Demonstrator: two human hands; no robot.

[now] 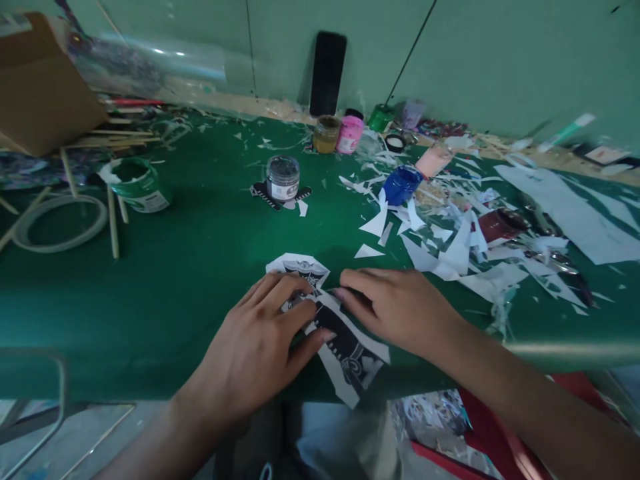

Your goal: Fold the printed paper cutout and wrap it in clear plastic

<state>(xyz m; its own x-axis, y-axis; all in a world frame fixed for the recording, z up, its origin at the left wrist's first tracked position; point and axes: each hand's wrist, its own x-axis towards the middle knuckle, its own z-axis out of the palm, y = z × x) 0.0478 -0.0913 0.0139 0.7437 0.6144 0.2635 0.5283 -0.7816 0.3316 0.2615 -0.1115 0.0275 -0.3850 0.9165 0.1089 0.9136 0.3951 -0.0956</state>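
A black-and-white printed paper cutout with a white border lies near the table's front edge, its lower tip reaching toward that edge. My left hand rests on it with fingers apart, pressing its middle and hiding part of the print. At the cutout's right edge, my right hand is closed in a pinch. Something thin and small shows at its fingertips, too small to make out. Farther back, a clear lidded jar stands on another black printed cutout.
White paper scraps litter the right side around a blue paint pot and a dark red jar. At left are a green paint jar, a tape ring and a cardboard box. A phone leans against the wall.
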